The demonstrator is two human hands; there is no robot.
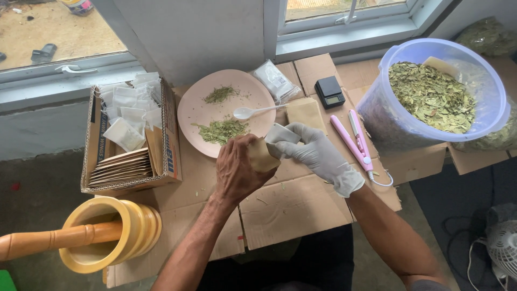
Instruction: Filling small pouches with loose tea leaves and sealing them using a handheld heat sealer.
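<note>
L hand [237, 171] grips brown pouch [262, 156], gloved R hand [315, 153] pinches white sachet [283, 133] near plate [188, 110] edge.

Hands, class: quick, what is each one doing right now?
Left hand: closed on a small brown paper pouch.
Right hand, gloved: pinching a white sachet.

Home herb-packing corner: floor cardboard [291, 207], leaf tub [431, 97], pocket scale [329, 91].

The pestle [51, 240] and fan [503, 245] are cut off by the edges.
</note>
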